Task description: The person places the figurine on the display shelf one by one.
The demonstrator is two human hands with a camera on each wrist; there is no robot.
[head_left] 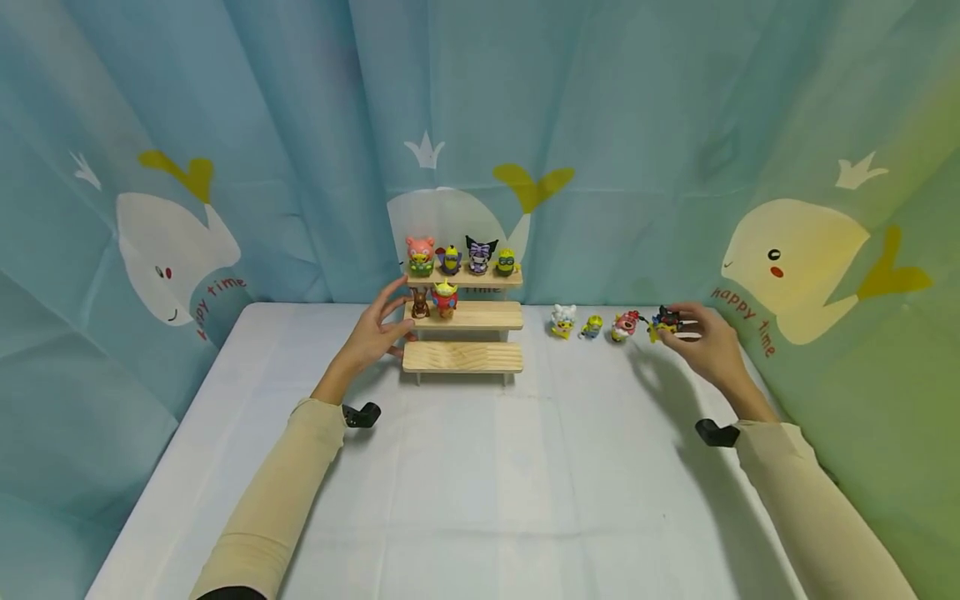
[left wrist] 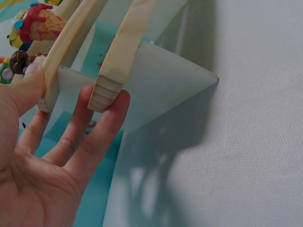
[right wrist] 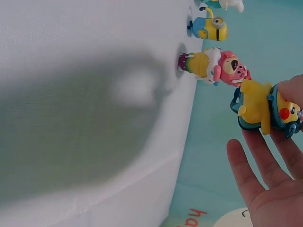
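My left hand holds the left end of a three-step wooden display stand, thumb on the middle step and fingers by the ends of the steps in the left wrist view. On its top step stand several toy figurines, among them a pink one and a black-eared one. A brown figurine and an ice-cream-cone figurine occupy the middle step's left part. Over at the right, my right hand pinches a yellow figurine with a dark hood and cape between thumb and fingers, above the tabletop.
Left of the held figurine, a pink bear figurine, a small yellow-and-blue minion figurine and a white-topped figurine stand in a row on the white table. A blue curtain with whale prints hangs close behind.
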